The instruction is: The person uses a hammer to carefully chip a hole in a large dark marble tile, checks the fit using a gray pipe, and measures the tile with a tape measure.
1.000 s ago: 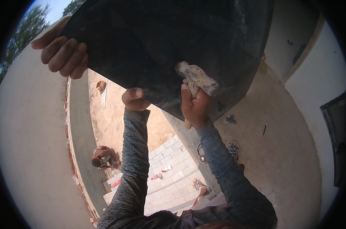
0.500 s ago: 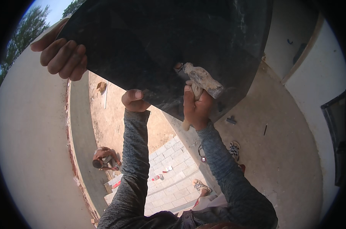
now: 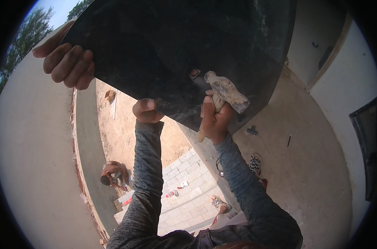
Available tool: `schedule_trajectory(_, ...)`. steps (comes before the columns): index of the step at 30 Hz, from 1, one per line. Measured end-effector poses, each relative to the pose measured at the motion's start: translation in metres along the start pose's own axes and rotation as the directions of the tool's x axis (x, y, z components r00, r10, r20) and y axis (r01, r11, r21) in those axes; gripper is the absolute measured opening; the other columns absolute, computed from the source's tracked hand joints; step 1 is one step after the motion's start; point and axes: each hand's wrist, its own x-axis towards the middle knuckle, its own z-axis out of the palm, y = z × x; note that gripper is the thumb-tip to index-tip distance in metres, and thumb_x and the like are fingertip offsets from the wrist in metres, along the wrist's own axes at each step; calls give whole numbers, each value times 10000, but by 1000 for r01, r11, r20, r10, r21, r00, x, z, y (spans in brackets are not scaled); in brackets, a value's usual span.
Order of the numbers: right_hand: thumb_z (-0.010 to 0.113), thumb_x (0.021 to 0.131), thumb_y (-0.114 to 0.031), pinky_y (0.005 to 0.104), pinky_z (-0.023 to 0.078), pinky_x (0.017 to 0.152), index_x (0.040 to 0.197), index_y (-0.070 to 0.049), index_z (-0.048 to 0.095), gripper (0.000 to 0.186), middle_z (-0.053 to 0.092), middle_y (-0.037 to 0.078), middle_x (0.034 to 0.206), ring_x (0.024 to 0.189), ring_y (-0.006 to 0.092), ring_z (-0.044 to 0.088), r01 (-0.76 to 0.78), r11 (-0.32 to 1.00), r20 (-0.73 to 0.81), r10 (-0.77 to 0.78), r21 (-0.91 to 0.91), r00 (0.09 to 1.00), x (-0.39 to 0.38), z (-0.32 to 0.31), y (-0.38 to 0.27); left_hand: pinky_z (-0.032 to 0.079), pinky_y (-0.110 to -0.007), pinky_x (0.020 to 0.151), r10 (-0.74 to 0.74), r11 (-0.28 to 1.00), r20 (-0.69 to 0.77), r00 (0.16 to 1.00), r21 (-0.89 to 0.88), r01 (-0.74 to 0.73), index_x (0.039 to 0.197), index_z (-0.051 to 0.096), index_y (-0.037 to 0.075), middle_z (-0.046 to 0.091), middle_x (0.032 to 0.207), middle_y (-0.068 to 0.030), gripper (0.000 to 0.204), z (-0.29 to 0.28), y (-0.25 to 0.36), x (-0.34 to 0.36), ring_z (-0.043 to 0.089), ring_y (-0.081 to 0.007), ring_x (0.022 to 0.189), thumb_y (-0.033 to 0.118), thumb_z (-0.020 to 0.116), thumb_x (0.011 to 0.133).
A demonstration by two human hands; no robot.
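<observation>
A large dark, glossy slab (image 3: 163, 45) fills the upper part of the view. My left hand (image 3: 148, 110) grips its lower edge, thumb on the near face and the other fingers mostly hidden behind. My right hand (image 3: 216, 120) is closed around the short handle of a hammer (image 3: 228, 92), whose crusted grey-white head stands out in front of the slab. A faint reflection shows on the slab beside the hammer. Another person's hand (image 3: 70, 64) holds the slab's left corner, knuckles toward me.
Far below at left, a co-worker (image 3: 115, 173) crouches near pale paving tiles (image 3: 184, 182). A small carton (image 3: 110, 95) lies on sandy ground. A plastered wall (image 3: 34, 137) rises at left, and a dark-framed opening (image 3: 365, 149) is at right. Sandalled feet (image 3: 255, 164) show below.
My right hand has turned slightly, and the hammer head has shifted a little right and down. My left hand and the slab stay nearly still. The crouching co-worker has moved slightly.
</observation>
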Motion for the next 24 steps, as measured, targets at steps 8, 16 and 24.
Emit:
schedule_trajectory(8, 560, 938, -53, 222, 452, 525, 1095, 7, 543, 169, 585, 38, 795, 597, 66, 544, 70, 996, 10, -69, -57, 998, 0, 1, -3, 492, -498, 1001, 2, 1000, -26, 1000, 4, -2, 1304, 500, -54, 575, 1292, -221, 673, -1, 0, -1, 591, -419, 1132, 115, 622, 663)
schedule_trajectory(16, 561, 934, -43, 242, 474, 591, 1110, 13, 536, 187, 603, 55, 862, 676, 89, 571, 273, 948, 16, -274, -166, 961, 13, 1, -6, 493, -493, 1002, -8, 1000, -2, 1000, -29, 8, 1292, 514, -54, 587, 1275, -219, 659, -4, -1, -2, 595, -411, 1126, 112, 618, 663)
schedule_trajectory(24, 560, 934, -46, 237, 468, 594, 1096, 14, 541, 173, 603, 52, 866, 693, 90, 572, 222, 959, 36, -219, -175, 975, 13, 0, -9, 506, -491, 987, -24, 999, 11, 1000, -27, 24, 1280, 521, -53, 599, 1250, -219, 659, 0, -1, -2, 599, -412, 1117, 113, 634, 653)
